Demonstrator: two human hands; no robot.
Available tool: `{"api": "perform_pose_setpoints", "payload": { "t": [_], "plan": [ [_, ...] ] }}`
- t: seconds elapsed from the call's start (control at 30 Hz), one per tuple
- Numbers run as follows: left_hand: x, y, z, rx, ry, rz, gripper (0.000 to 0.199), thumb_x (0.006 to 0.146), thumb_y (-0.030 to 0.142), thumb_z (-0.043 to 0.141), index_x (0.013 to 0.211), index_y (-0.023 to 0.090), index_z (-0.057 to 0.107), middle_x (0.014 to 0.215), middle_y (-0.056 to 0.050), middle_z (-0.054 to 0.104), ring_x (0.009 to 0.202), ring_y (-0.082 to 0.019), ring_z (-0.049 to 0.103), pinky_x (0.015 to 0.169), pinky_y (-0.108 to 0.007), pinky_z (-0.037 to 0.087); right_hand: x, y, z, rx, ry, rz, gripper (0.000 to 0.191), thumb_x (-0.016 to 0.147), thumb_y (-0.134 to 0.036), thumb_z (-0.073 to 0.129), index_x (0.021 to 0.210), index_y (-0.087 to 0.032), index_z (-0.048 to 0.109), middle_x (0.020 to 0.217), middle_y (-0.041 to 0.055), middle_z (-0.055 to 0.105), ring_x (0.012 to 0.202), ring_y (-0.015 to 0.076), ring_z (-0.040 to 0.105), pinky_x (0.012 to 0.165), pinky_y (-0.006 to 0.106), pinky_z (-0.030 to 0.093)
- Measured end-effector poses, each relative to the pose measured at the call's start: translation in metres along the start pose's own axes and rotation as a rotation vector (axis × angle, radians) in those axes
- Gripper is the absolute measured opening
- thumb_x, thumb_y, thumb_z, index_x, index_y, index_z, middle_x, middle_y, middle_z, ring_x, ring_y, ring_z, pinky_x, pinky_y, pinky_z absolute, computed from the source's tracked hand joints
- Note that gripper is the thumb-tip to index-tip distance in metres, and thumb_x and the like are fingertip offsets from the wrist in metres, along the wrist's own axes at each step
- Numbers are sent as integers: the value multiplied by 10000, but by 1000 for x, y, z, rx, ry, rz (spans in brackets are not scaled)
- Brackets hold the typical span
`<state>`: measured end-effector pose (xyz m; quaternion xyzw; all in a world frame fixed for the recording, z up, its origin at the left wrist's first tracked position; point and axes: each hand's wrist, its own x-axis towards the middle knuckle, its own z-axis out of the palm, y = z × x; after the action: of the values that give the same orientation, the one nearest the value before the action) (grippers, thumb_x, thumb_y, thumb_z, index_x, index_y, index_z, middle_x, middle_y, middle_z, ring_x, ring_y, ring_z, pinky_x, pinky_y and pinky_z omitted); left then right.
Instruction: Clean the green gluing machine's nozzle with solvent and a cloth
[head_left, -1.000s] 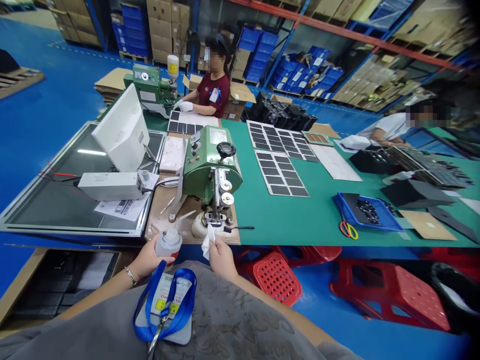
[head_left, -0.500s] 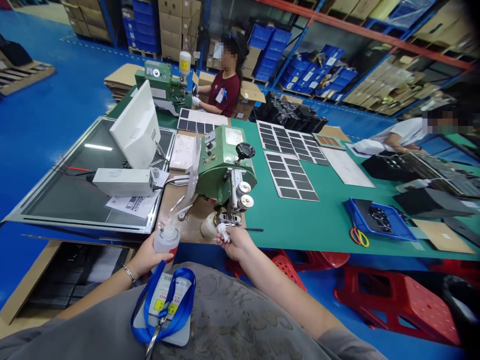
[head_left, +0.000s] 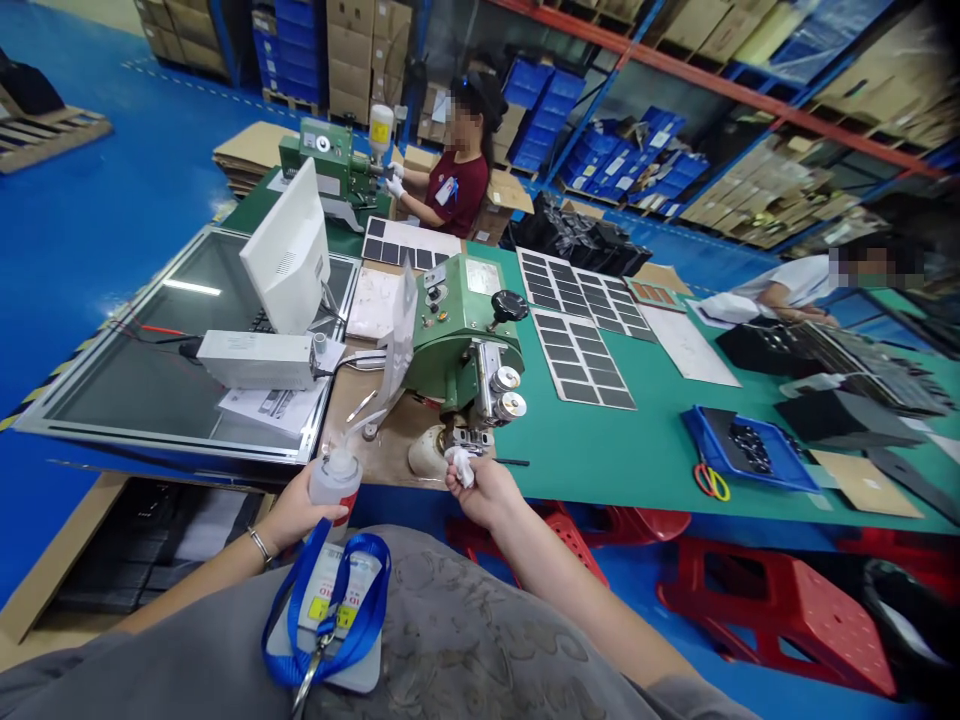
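Note:
My left hand (head_left: 298,508) is wrapped round a translucent squeeze bottle (head_left: 334,482) with a bent spout and a red label, held upright at the table's front edge. In my right hand (head_left: 486,492) a crumpled white wipe (head_left: 462,466) is pinched between the fingers. That hand is at the lower front of a green machine (head_left: 469,300), beside its metal rollers (head_left: 507,392) and small metal block (head_left: 471,438). Just left of the wipe stands a cream-coloured round container (head_left: 427,453). Whether the wipe touches the metal block, I cannot tell.
Left of the machine are a white monitor (head_left: 289,255) and a white box-shaped device (head_left: 259,360). Sheets with black rectangles (head_left: 585,360), a blue tray (head_left: 701,440) and scissors (head_left: 711,482) lie rightward. Red stools (head_left: 817,610) stand below. One co-worker (head_left: 457,185) sits opposite, another person at far right.
The view has shifted slightly, so the machine appears a little further right. Both hands keep their holds on the bottle and wipe. The opposite co-worker's gloved hands have risen towards the other machine.

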<state>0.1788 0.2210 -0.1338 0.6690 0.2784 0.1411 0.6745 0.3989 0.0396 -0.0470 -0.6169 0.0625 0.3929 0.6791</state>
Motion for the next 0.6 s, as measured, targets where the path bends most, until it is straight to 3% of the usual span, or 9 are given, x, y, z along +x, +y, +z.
{"api": "perform_pose_setpoints", "payload": {
  "t": [0.17, 0.2, 0.3, 0.37, 0.5, 0.6],
  "plan": [
    [1, -3, -2, -8, -11, -7, 769, 490, 296, 821, 1163, 122, 491, 1117, -139, 620, 1053, -295, 572, 963, -436, 410, -23, 5, 5, -362, -59, -147, 90, 701, -190, 552, 758, -148, 609, 654, 39, 581, 600, 159, 532, 565, 262, 429],
    [1, -5, -4, -5, -12, -3, 771, 495, 301, 820, 1168, 123, 488, 1123, -140, 616, 1056, -295, 571, 966, -438, 407, -28, 4, 4, -574, -66, -245, 118, 706, -181, 550, 790, -153, 628, 703, 55, 597, 670, 177, 545, 613, 271, 429],
    [0, -8, -7, 5, -14, -17, 796, 503, 310, 818, 1192, 122, 466, 1148, -144, 601, 1066, -298, 564, 976, -449, 395, -33, -8, 6, -1519, -79, -596, 314, 757, -130, 483, 1032, -178, 627, 888, 125, 615, 876, 245, 541, 717, 328, 414],
    [-1, -7, -7, 20, -15, -35, 803, 509, 304, 815, 1202, 118, 455, 1154, -148, 596, 1069, -299, 561, 979, -454, 392, -26, -18, 13, -1888, -86, -677, 374, 786, -105, 426, 1115, -162, 594, 939, 171, 607, 916, 275, 535, 709, 361, 413],
    [-1, 3, 0, 12, -62, -29, 783, 510, 278, 807, 1203, 139, 471, 1139, -132, 611, 1054, -301, 572, 963, -457, 417, -3, -23, 33, -1969, -106, -657, 306, 772, -123, 454, 1025, -95, 624, 912, 213, 612, 887, 280, 552, 692, 384, 427],
    [0, 9, 6, -10, -71, -5, 799, 504, 277, 808, 1217, 146, 471, 1139, -125, 615, 1056, -303, 572, 959, -449, 426, 4, -17, 36, -2021, -131, -650, 270, 747, -135, 498, 970, -78, 639, 870, 222, 618, 862, 283, 560, 686, 397, 430]
  ]
}}
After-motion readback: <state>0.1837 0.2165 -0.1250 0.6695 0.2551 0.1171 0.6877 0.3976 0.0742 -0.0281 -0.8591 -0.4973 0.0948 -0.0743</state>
